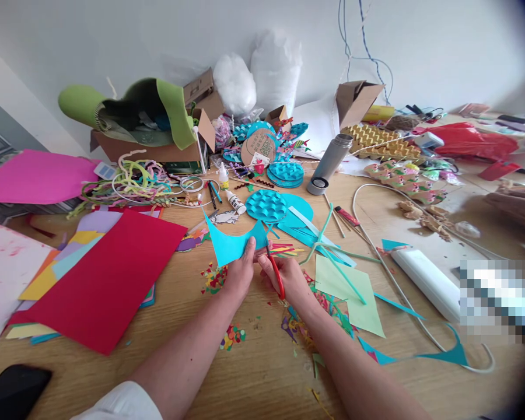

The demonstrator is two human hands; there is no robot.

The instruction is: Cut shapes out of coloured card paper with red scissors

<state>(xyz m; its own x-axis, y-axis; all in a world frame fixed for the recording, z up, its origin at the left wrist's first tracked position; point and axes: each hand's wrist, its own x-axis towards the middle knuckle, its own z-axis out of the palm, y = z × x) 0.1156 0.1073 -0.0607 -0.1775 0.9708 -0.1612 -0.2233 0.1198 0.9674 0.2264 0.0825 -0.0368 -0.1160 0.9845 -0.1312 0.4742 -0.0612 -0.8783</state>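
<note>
A sheet of blue paper [230,245] with a curved top edge is gripped in my left hand [244,265], thumb on top. My right hand [286,277] is closed round red-handled scissors [276,273], whose blades are at the paper's right end. Beyond my hands lie a blue oval with folded scales [266,205] and a plain blue oval sheet [298,211]. Small paper bits [213,279] and round dots [233,337] are scattered around my forearms. To the right lies a pale green sheet [350,289], beside curved blue offcuts [446,350].
A red sheet [114,280] tops a stack of coloured paper at the left. Glue bottles [235,202] and a grey thermos [332,160] stand farther back. A white power strip [426,280] and its cable lie right. A black phone [15,391] is at the near left.
</note>
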